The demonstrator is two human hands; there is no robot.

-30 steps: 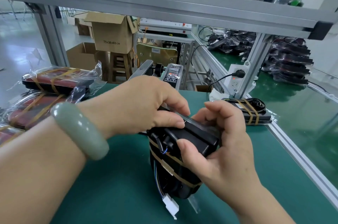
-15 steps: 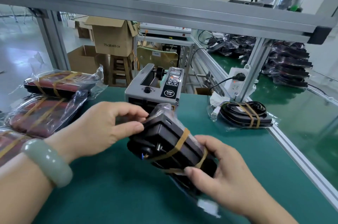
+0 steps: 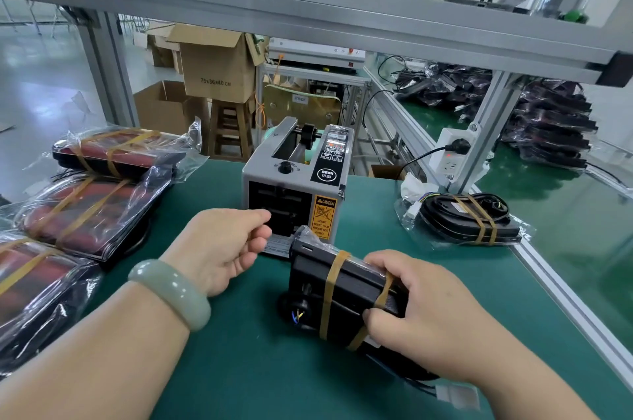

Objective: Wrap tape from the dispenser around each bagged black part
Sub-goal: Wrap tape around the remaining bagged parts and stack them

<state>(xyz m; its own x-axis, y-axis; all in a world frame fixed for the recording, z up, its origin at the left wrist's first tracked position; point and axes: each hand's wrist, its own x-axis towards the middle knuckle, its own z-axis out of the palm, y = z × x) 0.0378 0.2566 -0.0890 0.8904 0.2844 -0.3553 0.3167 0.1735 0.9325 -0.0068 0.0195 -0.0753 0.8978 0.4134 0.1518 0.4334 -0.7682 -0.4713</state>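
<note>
The bagged black part (image 3: 342, 286) lies low over the green mat, front centre, with two bands of brown tape round it. My right hand (image 3: 428, 317) grips its right end, fingers curled over the second band. The grey tape dispenser (image 3: 294, 180) stands just behind the part. My left hand (image 3: 222, 248) is at the dispenser's dark outlet, thumb and forefinger close together; whether they hold a tape strip I cannot tell. A white connector (image 3: 459, 395) on the part's cable trails by my right wrist.
Several taped, bagged red-lensed parts (image 3: 92, 210) are stacked along the left. One taped black part (image 3: 469, 217) lies at the right by the aluminium table rail (image 3: 548, 289). A frame post with a power socket (image 3: 452, 159) stands behind it. A shelf beam runs overhead.
My left hand has let go of the black part and moved forward to the dispenser outlet. My right hand has turned the part flat and lowered it towards the mat.
</note>
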